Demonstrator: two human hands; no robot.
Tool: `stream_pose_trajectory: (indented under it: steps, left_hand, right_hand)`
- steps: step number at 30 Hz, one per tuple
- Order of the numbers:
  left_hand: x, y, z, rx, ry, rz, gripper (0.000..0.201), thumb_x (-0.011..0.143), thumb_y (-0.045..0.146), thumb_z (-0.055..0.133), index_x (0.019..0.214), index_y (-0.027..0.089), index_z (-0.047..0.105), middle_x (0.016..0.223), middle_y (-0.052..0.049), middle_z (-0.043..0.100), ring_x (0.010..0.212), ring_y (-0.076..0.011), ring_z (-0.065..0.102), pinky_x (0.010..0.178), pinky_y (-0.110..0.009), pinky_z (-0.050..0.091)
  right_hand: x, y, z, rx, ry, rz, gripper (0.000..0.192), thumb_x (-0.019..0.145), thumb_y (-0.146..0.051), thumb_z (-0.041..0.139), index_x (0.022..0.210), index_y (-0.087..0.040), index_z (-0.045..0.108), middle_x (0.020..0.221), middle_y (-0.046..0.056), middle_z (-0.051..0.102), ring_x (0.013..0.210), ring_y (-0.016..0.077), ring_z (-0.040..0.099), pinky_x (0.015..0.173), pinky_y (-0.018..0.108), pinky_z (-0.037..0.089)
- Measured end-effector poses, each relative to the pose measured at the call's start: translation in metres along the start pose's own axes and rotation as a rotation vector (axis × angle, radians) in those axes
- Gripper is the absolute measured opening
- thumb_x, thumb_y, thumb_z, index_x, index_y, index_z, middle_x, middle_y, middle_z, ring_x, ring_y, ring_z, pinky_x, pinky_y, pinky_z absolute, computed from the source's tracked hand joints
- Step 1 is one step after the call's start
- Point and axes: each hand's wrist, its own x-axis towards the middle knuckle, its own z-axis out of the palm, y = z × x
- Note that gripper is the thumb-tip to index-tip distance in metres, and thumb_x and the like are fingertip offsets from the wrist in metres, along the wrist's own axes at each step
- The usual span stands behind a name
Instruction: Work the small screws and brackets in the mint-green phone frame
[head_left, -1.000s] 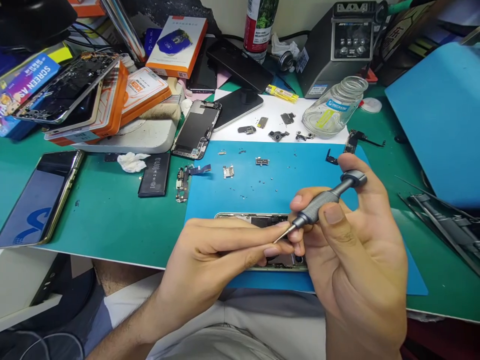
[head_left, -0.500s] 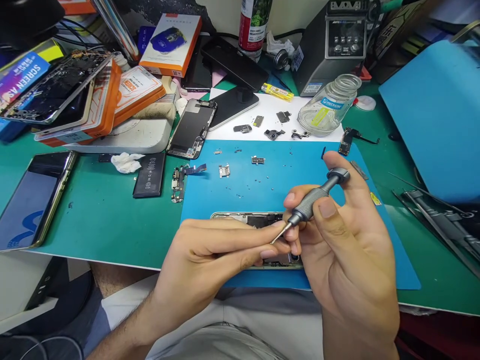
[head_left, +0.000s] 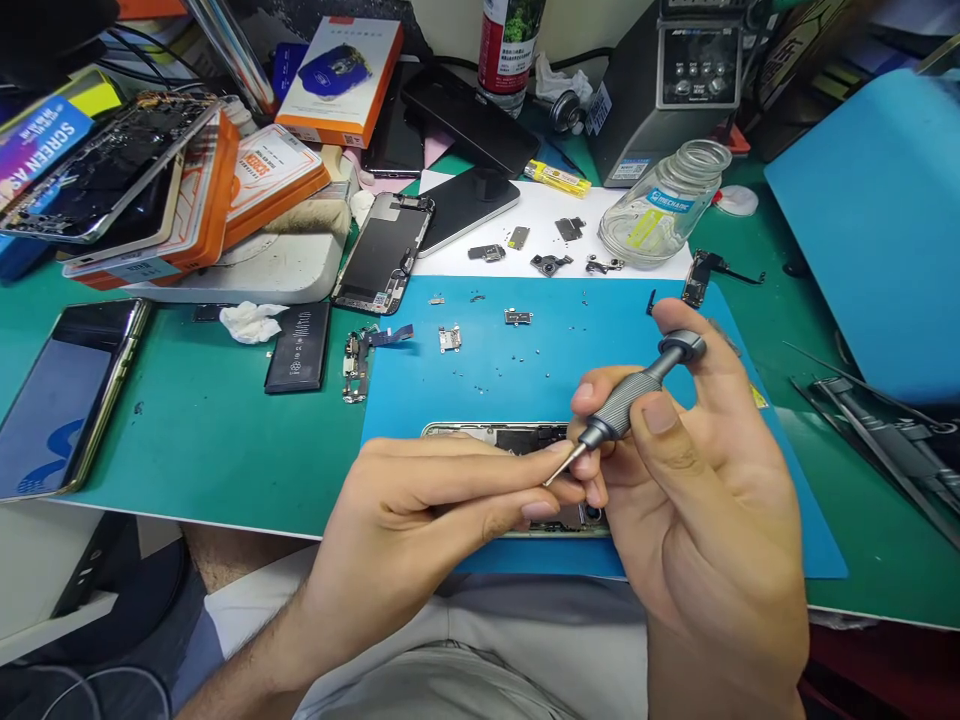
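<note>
Phone frame (head_left: 495,436) mostly hidden under hands, screwdriver (head_left: 630,400) tip obscured by fingertips (head_left: 559,458)

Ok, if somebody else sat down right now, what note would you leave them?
Right hand: grips the grey screwdriver, tip down by the left fingertips.
Left hand: fingers pinched at the tip, over the opened phone.
Phone lies on the blue mat; loose screws and small brackets sit above it.
Done: screen and battery are out.
Left: I cannot tell.
</note>
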Motion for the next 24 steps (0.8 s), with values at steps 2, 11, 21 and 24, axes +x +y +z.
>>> stream_pose_trajectory:
  steps: [2, 11, 21, 24]
  left_hand:
    - [-0.0003, 0.0000, 0.0000, 0.003, -0.010, 0.010, 0.036, 0.105, 0.015, 0.081, 0.130, 0.040, 0.086, 0.118, 0.004, 0.090, 0.114, -0.0187, 0.087, 0.099, -0.024, 0.071]
    - [0.0021, -0.0031, 0.0024, 0.056, 0.055, 0.080, 0.040, 0.104, 0.008, 0.081, 0.126, 0.041, 0.088, 0.118, 0.009, 0.089, 0.104, -0.0126, 0.088, 0.101, -0.018, 0.069]
    - [0.0015, -0.0054, -0.0009, 0.052, 0.021, 0.100, 0.043, 0.104, 0.008, 0.081, 0.131, 0.041, 0.085, 0.120, 0.009, 0.088, 0.109, -0.0131, 0.088, 0.103, -0.017, 0.069]
    - [0.0007, -0.0064, -0.0015, 0.065, 0.017, 0.127, 0.046, 0.103, 0.004, 0.080, 0.132, 0.040, 0.085, 0.122, 0.008, 0.088, 0.108, -0.0123, 0.088, 0.101, -0.015, 0.068]
  right_hand:
    - [-0.0003, 0.0007, -0.0004, 0.011, -0.001, 0.010, 0.051, 0.109, -0.033, 0.075, 0.152, -0.035, 0.049, 0.098, -0.003, 0.075, 0.065, 0.0087, 0.071, 0.057, 0.016, 0.061]
    - [0.0005, -0.0004, 0.0005, 0.015, 0.039, 0.016, 0.048, 0.108, -0.031, 0.075, 0.149, -0.037, 0.051, 0.101, -0.002, 0.076, 0.068, 0.0098, 0.073, 0.061, 0.017, 0.064]
    - [0.0011, 0.0008, 0.0001, 0.036, 0.025, 0.042, 0.050, 0.109, -0.031, 0.075, 0.151, -0.037, 0.050, 0.102, -0.002, 0.078, 0.071, 0.0094, 0.074, 0.062, 0.016, 0.064]
    - [0.0011, 0.0001, -0.0007, 0.039, 0.017, 0.054, 0.050, 0.108, -0.032, 0.076, 0.151, -0.036, 0.051, 0.101, -0.003, 0.078, 0.068, 0.0090, 0.073, 0.061, 0.017, 0.064]
